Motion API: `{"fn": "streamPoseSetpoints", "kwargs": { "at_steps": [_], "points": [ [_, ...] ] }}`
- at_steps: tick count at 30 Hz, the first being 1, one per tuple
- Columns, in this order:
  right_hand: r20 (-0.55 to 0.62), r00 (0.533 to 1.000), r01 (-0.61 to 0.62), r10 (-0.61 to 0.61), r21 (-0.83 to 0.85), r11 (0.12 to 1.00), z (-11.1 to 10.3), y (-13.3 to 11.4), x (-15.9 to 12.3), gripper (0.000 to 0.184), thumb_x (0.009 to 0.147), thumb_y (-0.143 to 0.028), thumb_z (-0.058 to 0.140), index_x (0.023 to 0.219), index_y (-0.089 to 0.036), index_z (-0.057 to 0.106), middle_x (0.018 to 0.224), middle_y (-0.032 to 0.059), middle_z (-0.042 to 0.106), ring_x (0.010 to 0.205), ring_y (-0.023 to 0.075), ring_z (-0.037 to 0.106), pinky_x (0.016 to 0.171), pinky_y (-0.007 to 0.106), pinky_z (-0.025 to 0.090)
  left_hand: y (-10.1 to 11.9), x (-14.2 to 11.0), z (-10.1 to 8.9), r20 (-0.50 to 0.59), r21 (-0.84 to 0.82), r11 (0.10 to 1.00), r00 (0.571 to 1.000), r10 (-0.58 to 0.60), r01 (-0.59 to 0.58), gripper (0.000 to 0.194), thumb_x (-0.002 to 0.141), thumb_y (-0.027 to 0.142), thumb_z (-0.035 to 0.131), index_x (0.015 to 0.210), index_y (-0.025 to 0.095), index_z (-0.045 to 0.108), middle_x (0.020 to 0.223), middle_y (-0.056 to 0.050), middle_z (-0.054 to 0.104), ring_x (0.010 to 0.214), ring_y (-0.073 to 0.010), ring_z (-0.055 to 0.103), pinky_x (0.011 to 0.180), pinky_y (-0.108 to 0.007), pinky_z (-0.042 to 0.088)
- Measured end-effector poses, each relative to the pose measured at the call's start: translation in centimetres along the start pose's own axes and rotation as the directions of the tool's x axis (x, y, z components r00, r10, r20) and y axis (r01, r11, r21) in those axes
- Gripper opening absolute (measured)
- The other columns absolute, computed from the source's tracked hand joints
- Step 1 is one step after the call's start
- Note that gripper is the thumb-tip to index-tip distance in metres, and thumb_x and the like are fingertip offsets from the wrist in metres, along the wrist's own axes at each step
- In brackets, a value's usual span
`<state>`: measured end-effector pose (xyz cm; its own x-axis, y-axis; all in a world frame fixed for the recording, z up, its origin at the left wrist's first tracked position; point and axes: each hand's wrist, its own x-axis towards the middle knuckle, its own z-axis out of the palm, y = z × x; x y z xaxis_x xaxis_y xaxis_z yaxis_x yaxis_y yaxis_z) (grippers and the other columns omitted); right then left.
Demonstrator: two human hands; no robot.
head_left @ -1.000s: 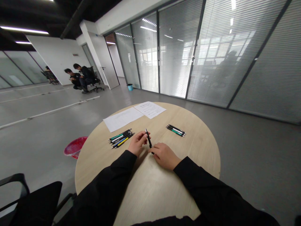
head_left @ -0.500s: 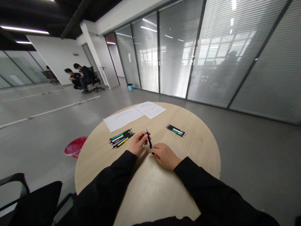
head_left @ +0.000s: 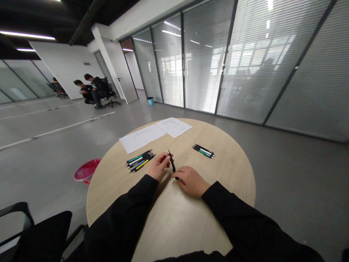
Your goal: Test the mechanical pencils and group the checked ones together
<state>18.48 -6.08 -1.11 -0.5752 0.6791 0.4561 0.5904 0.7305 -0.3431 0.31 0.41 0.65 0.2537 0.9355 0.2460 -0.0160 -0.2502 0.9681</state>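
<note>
My left grip (head_left: 160, 166) is clenched on the black click pen (head_left: 172, 163) at frame centre, just above the surface (head_left: 218, 182), while my right grip (head_left: 191, 181) meets its lower end, clench unclear from here.

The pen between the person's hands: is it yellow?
No, the pen between the left hand and the right hand is black.

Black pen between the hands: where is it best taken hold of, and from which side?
Take the black pen by its mid-barrel from the left, as the left hand does: the pen slants, narrow end up, and the right hand crowds its lower end.
</note>
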Motion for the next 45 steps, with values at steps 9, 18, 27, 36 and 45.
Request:
{"fn": "streamPoseSetpoints", "kwargs": {
  "at_steps": [9, 18, 27, 36, 45],
  "points": [
    [0.003, 1.000, -0.007, 0.007, -0.015, 1.000, 0.2, 0.1, -0.1, 0.026, 0.084, -0.009, 0.060, 0.107, -0.019, 0.065, 0.093, 0.0054, 0.063, 0.090, 0.0199, 0.056, 0.081, 0.031, 0.041, -0.2, 0.1, -0.1, -0.004, -0.025, 1.000, 1.000, -0.004, 0.004, 0.035, 0.080, 0.047, 0.068, 0.094, 0.015, 0.066, 0.077, -0.004, 0.067, 0.054, -0.0089, 0.047, 0.053, -0.024, 0.037],
    [0.008, 1.000, -0.022, 0.023, -0.033, 0.999, 0.1, 0.1, -0.1, 0.019, 0.088, -0.012, 0.060, 0.104, -0.019, 0.066, 0.091, 0.0054, 0.065, 0.088, 0.0195, 0.056, 0.079, 0.031, 0.040, -0.1, 0.0, 0.1, 0.009, -0.004, 1.000, 1.000, -0.012, 0.012, 0.035, 0.081, 0.048, 0.066, 0.095, 0.015, 0.066, 0.077, -0.004, 0.066, 0.055, -0.0094, 0.047, 0.054, -0.024, 0.038],
    [0.014, 1.000, -0.013, 0.013, -0.028, 1.000, 0.1, 0.0, 0.0, 0.021, 0.088, -0.011, 0.058, 0.105, -0.019, 0.066, 0.092, 0.0061, 0.064, 0.089, 0.0198, 0.056, 0.081, 0.031, 0.040, -0.1, 0.0, 0.0, 0.022, 0.000, 1.000, 1.000, -0.001, 0.001, 0.034, 0.081, 0.046, 0.066, 0.095, 0.014, 0.066, 0.078, -0.004, 0.066, 0.055, -0.0089, 0.047, 0.054, -0.024, 0.038],
    [0.004, 1.000, -0.017, 0.017, -0.009, 1.000, 0.2, 0.1, -0.1, 0.021, 0.089, -0.011, 0.057, 0.106, -0.019, 0.066, 0.092, 0.0060, 0.064, 0.089, 0.0198, 0.056, 0.081, 0.032, 0.041, -0.3, 0.0, -0.1, 0.016, -0.006, 1.000, 1.000, -0.008, 0.008, 0.036, 0.081, 0.047, 0.066, 0.095, 0.015, 0.065, 0.076, -0.003, 0.066, 0.055, -0.0090, 0.048, 0.054, -0.024, 0.038],
    [-0.015, 0.997, -0.079, 0.081, 0.093, 0.993, 0.0, 0.1, -0.1, 0.030, 0.086, -0.013, 0.058, 0.115, -0.019, 0.060, 0.100, 0.0069, 0.063, 0.096, 0.0207, 0.056, 0.087, 0.032, 0.043, -1.4, 0.6, -0.8, -0.087, -0.011, 1.000, 0.996, -0.028, 0.027, 0.037, 0.077, 0.050, 0.068, 0.090, 0.016, 0.060, 0.074, -0.001, 0.066, 0.054, -0.0095, 0.054, 0.051, -0.022, 0.036]
  ]
}}
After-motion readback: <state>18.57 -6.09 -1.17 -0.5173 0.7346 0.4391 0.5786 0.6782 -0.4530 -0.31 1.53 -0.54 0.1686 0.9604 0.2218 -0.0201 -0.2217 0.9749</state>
